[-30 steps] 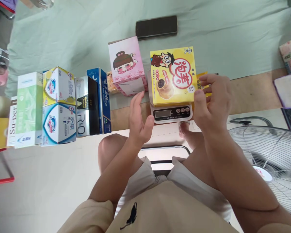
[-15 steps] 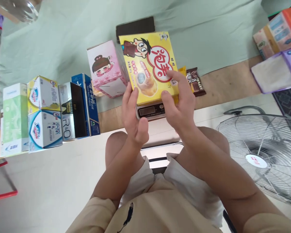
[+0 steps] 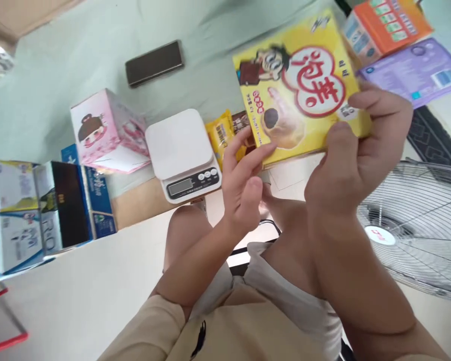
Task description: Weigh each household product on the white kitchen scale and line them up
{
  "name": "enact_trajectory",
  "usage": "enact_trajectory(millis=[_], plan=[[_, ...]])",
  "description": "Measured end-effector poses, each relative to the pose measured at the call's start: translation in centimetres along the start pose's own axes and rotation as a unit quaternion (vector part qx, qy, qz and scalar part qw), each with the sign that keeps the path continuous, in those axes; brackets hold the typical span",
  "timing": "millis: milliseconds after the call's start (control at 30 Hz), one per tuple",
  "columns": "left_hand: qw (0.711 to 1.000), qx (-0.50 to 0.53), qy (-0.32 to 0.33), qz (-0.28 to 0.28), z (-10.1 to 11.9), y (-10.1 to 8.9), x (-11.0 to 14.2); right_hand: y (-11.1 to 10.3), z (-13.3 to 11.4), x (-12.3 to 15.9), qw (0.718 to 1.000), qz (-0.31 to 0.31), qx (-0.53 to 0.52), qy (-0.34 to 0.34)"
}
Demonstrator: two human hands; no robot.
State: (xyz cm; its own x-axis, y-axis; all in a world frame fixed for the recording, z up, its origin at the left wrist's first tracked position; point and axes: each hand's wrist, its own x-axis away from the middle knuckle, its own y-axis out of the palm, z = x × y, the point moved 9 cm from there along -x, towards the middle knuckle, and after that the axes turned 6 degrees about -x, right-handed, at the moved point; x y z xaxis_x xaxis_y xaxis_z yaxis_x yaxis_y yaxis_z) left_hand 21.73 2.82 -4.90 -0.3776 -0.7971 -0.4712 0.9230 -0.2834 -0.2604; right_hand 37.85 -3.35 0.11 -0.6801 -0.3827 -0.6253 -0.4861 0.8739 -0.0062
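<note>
A yellow snack box (image 3: 300,90) with a cartoon face and red lettering is lifted in the air at the upper right. My right hand (image 3: 355,150) grips its near right corner, thumb on top. My left hand (image 3: 244,175) touches the box's lower left edge with its fingertips, fingers loosely curved. The white kitchen scale (image 3: 182,148) stands bare on the floor to the left of my hands.
A pink cartoon box (image 3: 105,128) sits left of the scale, with stacked cartons (image 3: 41,205) further left. A dark phone (image 3: 154,62) lies on the green cloth. Snack packets (image 3: 221,133) lie behind my left hand. A fan (image 3: 417,225) stands right; orange and purple packages (image 3: 406,45) lie at upper right.
The yellow box has been lifted off the scale and carried to the right. Both hands moved right with it. The view swung right, so the scale now sits left of centre.
</note>
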Motion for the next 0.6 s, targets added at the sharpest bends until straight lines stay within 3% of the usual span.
enact_trajectory(millis=[100, 200, 267, 467, 533, 600], plan=[[0.998, 0.052, -0.033, -0.028, -1.0, 2.7, 0.1, -3.2, 1.6, -1.5, 0.999, 0.028, 0.021, 0.000], [0.997, 0.062, -0.016, -0.042, -1.1, 5.0, 0.1, -6.4, 2.4, -2.8, 0.996, 0.083, 0.009, -0.015], [0.997, 0.058, -0.013, -0.042, -1.2, 6.2, -0.1, -7.6, 3.4, -3.5, 0.994, 0.107, -0.009, 0.013], [0.998, 0.040, -0.036, -0.032, -1.9, 7.4, -0.7, -8.9, 6.7, -3.4, 0.966, 0.175, -0.040, 0.185], [0.997, 0.014, -0.026, -0.067, -1.7, 7.4, -0.9, -8.7, 7.9, -2.8, 0.954, 0.152, -0.030, 0.256], [0.995, -0.019, -0.015, -0.096, -1.4, 7.3, -1.2, -8.6, 8.2, -2.7, 0.953, 0.124, -0.029, 0.275]])
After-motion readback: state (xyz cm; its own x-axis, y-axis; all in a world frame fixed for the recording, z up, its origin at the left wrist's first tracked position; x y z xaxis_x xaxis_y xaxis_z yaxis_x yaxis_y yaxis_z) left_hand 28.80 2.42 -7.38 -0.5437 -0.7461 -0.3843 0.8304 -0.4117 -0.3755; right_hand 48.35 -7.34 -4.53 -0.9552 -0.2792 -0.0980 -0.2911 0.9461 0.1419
